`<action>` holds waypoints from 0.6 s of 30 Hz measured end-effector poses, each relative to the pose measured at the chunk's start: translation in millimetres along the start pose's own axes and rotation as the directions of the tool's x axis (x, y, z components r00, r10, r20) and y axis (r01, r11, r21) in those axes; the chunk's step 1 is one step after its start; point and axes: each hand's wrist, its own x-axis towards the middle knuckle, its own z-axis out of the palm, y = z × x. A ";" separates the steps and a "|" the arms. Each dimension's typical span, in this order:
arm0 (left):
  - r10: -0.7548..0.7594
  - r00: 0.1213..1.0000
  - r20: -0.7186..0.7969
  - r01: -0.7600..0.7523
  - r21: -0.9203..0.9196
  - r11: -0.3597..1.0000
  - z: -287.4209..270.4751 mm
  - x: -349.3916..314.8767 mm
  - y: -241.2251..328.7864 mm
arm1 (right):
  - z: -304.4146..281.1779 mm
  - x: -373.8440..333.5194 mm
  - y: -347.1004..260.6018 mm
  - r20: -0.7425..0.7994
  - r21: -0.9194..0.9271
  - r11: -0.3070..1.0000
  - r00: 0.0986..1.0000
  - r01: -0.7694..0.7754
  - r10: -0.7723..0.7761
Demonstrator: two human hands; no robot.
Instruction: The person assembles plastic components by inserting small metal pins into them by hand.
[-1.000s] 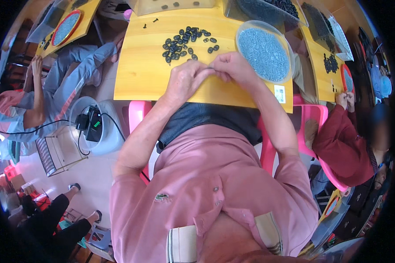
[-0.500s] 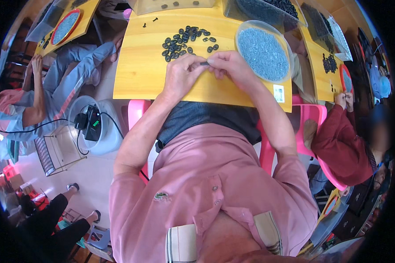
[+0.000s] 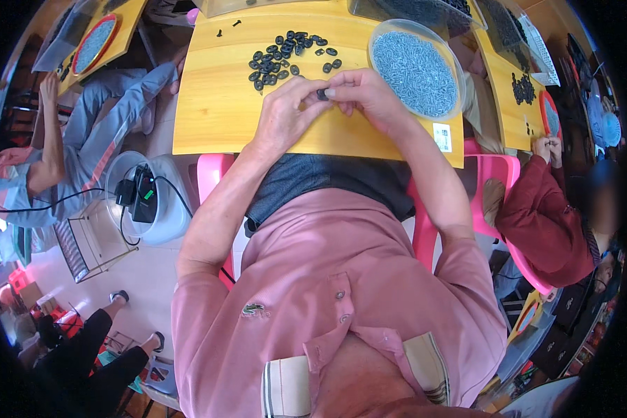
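Observation:
My left hand [image 3: 285, 111] is closed, its thumb and fingers pinching a small black oval piece [image 3: 322, 94] over the near part of the table. The closed right hand [image 3: 370, 99] meets it from the other side, thumb and fingertips at the same piece. Whether a tiny second part sits between the fingers is hidden. Just beyond my hands lies a loose pile of black oval pieces [image 3: 266, 67], some with visible holes. Right of them stands a round clear tub [image 3: 458, 104] filled with small grey-blue metal screws or pins [image 3: 414, 73].
Two small black screw-like parts [image 3: 237, 23] lie at the far left of the yellow table [image 3: 209, 118]. Clear bins [image 3: 397, 17] stand along its back edge. People sit at side tables left and right [image 3: 547, 216]. A white bucket with black adapters [image 3: 171, 216] stands on the floor.
The black piece between my fingers has turned and now shows a broader face. My fingers have shifted slightly around it. The whole view has moved a little.

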 end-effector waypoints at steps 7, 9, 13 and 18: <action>-0.019 1.000 -0.006 0.019 0.005 1.000 -0.9 -2.2 -0.1 | 0.6 -1.6 -2.8 0.027 0.057 0.998 0.999 -0.031 0.030; -0.049 0.999 -0.006 0.049 0.008 0.999 -1.2 -1.1 2.3 | 4.8 -3.0 -3.5 0.004 0.063 0.998 1.000 -0.025 0.025; -0.043 0.999 -0.012 0.044 0.077 0.996 -1.3 -2.7 4.7 | 6.5 -2.7 -0.5 -0.016 0.079 0.997 1.000 -0.024 0.025; 0.010 0.999 -0.041 -0.006 0.113 0.994 1.4 -4.9 4.8 | 6.7 -3.6 -0.9 -0.014 0.092 0.995 0.999 -0.027 0.029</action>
